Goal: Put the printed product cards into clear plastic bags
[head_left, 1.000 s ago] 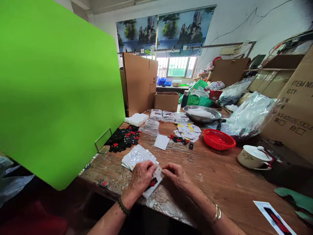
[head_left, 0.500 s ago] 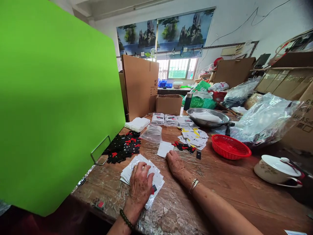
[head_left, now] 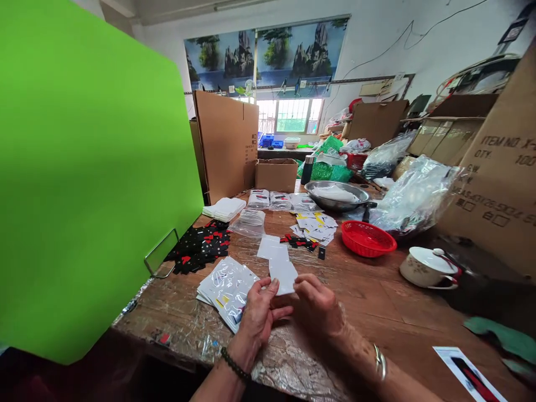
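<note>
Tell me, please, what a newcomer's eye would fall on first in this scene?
First, the huge green panel filling the left side. Next, at the near table edge, the left hand and right hand together hold a small white bag beside a stack of glossy packets. Further right, a red basket stands out on the wooden table.

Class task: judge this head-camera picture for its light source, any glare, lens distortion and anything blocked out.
Head view: daylight enters through the far window, blown pale; the plastic film on the table glints; the wide lens bows the cardboard boxes at the right edge; a flat green patch hides the left; both hands and the white card are sharp.
</note>
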`<state>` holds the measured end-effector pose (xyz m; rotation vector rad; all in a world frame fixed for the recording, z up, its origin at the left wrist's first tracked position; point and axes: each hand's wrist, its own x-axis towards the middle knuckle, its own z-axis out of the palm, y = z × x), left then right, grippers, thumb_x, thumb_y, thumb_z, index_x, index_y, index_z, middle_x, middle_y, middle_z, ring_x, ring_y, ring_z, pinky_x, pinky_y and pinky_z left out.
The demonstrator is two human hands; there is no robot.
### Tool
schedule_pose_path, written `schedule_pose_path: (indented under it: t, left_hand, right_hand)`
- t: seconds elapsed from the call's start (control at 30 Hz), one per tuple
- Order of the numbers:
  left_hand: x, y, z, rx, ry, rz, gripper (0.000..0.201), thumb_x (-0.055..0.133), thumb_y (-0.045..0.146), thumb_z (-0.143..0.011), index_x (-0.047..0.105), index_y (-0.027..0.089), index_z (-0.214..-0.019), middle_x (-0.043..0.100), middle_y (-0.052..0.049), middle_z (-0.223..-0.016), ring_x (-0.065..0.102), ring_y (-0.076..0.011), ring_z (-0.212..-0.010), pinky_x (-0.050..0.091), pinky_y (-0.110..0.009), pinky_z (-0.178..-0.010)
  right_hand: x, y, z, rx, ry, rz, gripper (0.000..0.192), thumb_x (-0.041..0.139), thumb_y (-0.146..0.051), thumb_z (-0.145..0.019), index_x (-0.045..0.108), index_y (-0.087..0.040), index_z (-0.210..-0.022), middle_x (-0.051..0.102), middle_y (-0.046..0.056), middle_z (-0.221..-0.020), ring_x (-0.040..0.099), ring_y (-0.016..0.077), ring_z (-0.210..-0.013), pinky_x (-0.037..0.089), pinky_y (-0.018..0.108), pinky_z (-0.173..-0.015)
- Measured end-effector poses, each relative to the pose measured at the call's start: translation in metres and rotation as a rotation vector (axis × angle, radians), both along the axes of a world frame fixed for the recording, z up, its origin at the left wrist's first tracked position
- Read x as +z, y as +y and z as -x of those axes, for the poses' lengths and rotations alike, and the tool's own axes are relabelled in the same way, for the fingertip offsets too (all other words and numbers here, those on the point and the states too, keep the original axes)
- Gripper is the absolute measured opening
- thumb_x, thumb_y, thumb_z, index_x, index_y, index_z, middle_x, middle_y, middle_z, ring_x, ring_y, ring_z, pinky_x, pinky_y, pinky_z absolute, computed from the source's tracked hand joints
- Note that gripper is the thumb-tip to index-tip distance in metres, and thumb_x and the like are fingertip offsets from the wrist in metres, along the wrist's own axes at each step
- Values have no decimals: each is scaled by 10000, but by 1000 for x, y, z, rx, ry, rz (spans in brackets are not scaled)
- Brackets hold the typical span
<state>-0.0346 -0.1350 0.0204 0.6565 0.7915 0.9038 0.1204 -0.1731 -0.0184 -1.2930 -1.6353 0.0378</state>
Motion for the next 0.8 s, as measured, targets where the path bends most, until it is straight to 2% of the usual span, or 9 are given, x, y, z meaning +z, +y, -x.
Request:
schedule_pose_path:
  t: [0.07,0.13,0.23,0.3,0.43,0.5,0.67,0.73,0.8]
  left_hand:
    - [-6,-7,-7,2,-2,-8,520,883,365,-509,605,150,-892,706,-68,-796,664,-187,-657,529,-297,-594]
    - [-10,-14,-9,-24,48,-72,475,873,318,-489,633,126,-851,711,-68,-749,647,-176,-635,508,-272,-589]
    - [-6,-27,-6,-199,176,-192,369,798,272,-561,674,123,-875,724,-65,-753,629,-172,-614,481,-262,-570]
    - [4,-36,-2,-348,275,-288,304,733,234,-615,697,129,-898,728,-57,-778,615,-160,-621,462,-248,-568]
    - [22,-45,2,-552,414,-499,210,633,198,-683,712,148,-871,694,-19,-755,572,-135,-625,420,-220,-562]
    - [24,-43,2,-597,496,-590,170,602,185,-700,708,155,-830,662,-2,-704,547,-129,-603,394,-215,-539]
    - [23,-28,-1,-545,709,-945,160,571,179,-772,713,196,-845,673,-7,-720,592,-159,-665,430,-244,-611]
    - [24,-28,-4,-409,748,-1101,200,580,154,-774,710,219,-912,704,-25,-824,628,-186,-783,467,-281,-733]
    - [25,-33,-7,-161,773,-1187,250,606,123,-745,699,227,-952,701,-51,-945,622,-218,-932,461,-338,-869]
  right_hand:
    - [0,-33,9,99,20,0,204,481,-218,-959,647,-235,-842,630,58,-888,612,167,-766,501,259,-680]
    - [5,-58,11,112,37,62,127,543,-248,-942,665,-235,-910,628,68,-957,617,185,-842,515,285,-737]
    - [19,-75,0,-71,156,162,202,608,-335,-891,667,-231,-1053,603,100,-1100,582,244,-1016,510,345,-811]
    - [29,-77,-12,-158,270,254,299,591,-370,-863,660,-210,-1107,608,111,-1113,578,258,-1008,508,355,-776]
    - [48,-81,-27,28,513,596,251,614,-381,-785,675,-168,-903,656,61,-864,584,197,-759,466,297,-663]
    - [54,-86,-27,93,625,648,209,645,-378,-753,633,-170,-768,614,16,-724,536,159,-667,418,260,-606]
    - [56,-96,-25,101,691,621,254,686,-410,-703,601,-170,-709,577,-6,-678,487,140,-628,370,250,-593]
    - [51,-94,-25,16,671,569,271,667,-438,-700,594,-178,-679,553,-12,-641,467,141,-607,355,255,-578]
    - [44,-92,-25,-106,646,486,281,650,-454,-697,586,-185,-644,526,-18,-597,445,143,-583,338,259,-562]
